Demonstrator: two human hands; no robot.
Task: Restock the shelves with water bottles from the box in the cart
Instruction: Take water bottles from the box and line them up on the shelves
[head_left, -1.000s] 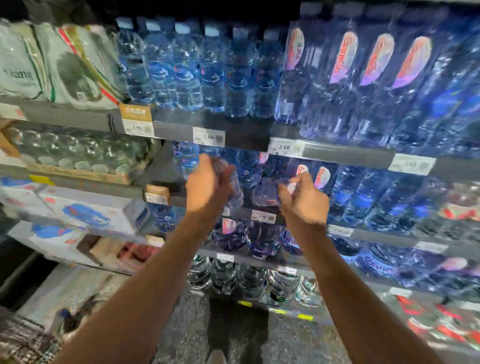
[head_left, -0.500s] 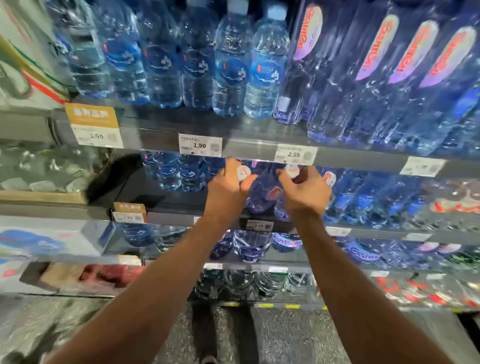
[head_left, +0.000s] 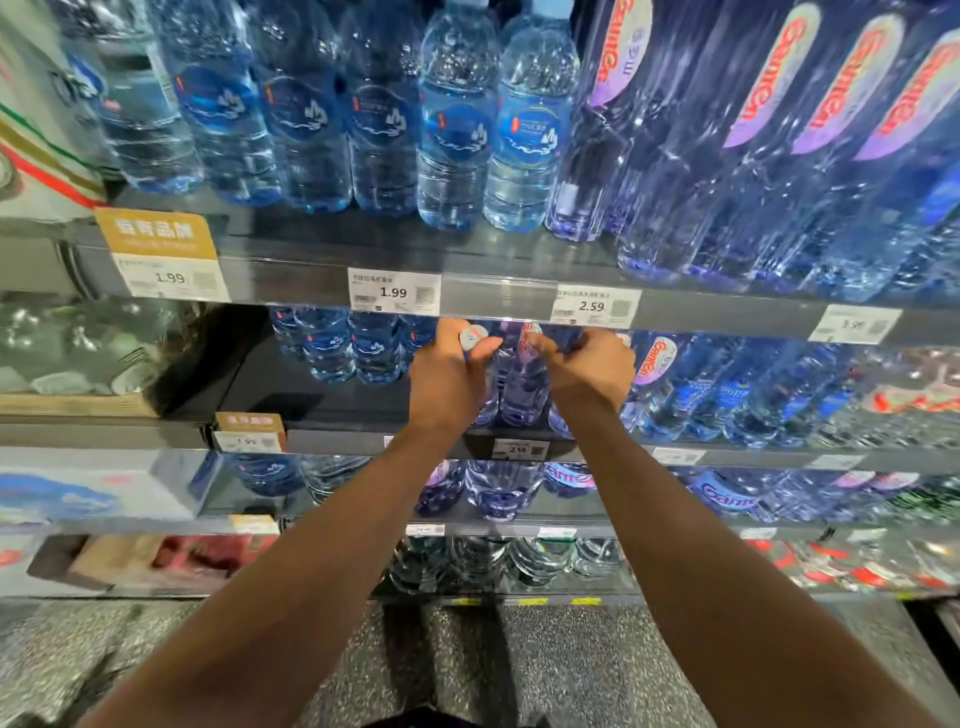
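Both bottles have been pushed deeper onto the second shelf (head_left: 363, 410); one is gripped by each hand, left hand (head_left: 447, 379), right hand (head_left: 589, 371), above speckled flooring (head_left: 571, 670).

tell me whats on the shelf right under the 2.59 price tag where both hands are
Purple-tinted water bottles stand there in a row. The left hand and right hand each grip one near its top. The hands and shelf edge hide the caps and whatever stands farther back.
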